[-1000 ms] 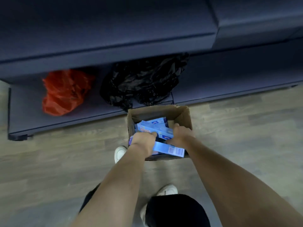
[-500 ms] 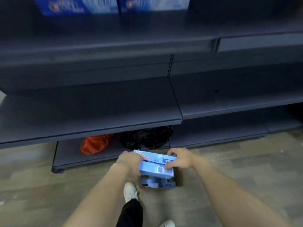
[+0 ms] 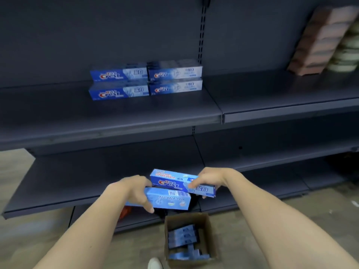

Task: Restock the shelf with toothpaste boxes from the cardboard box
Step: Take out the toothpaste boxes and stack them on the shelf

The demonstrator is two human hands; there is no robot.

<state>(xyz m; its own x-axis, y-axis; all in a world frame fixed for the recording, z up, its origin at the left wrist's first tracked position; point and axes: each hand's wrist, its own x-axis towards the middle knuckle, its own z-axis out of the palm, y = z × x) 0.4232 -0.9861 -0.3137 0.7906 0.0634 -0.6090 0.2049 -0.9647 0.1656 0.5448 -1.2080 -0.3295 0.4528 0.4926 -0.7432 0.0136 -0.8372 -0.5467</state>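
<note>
Dark shelving (image 3: pixel 120 121) carries four stacked toothpaste boxes (image 3: pixel 145 79) mid-shelf, while left hand (image 3: pixel 132 191) grips one box (image 3: pixel 171 199), right hand (image 3: pixel 209 179) another (image 3: pixel 174 182), above the cardboard box (image 3: pixel 208 228).

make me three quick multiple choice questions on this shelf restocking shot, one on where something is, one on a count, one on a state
1. Where is the cardboard box?
A. on the floor below the hands
B. on the top shelf
C. on a cart

2. How many toothpaste boxes on the shelf show their fronts?
A. one
B. four
C. nine

3. What are the hands doing?
A. hanging idle
B. each holding a toothpaste box
C. pushing the shelf

Answers:
1 A, it sits on the wood floor, open, with blue boxes inside.
2 B, two stacks of two, side by side.
3 B, the left hand grips the lower box and the right hand the upper box.
</note>
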